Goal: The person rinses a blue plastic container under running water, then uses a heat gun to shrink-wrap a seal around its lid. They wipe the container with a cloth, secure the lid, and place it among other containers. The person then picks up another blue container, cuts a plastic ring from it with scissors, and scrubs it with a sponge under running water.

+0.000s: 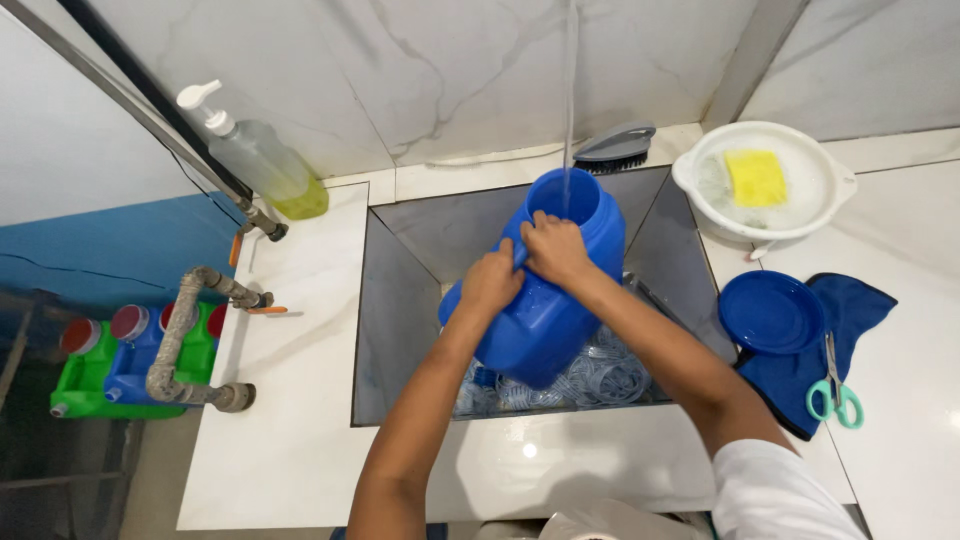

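A large blue plastic jar (pixel 545 320) is held tilted over the sunken stone sink (pixel 400 300), its wide mouth turned up toward the back wall. A thin stream of water (pixel 569 100) falls from above into the mouth. My left hand (pixel 490 285) grips the jar's side by its handle. My right hand (pixel 555 250) clasps the jar just below the rim. Under the jar, clear plastic items (pixel 610 375) lie in the sink bottom.
A pump bottle of yellow-green liquid (pixel 262 160) stands back left. A grey brush (pixel 615 148) lies behind the sink. At right are a white basin (pixel 800 215) with a yellow sponge (pixel 756 178), a blue lid (pixel 770 312) on a dark blue cloth (pixel 855 300), and teal scissors (pixel 835 395). Pipes (pixel 180 340) run at left.
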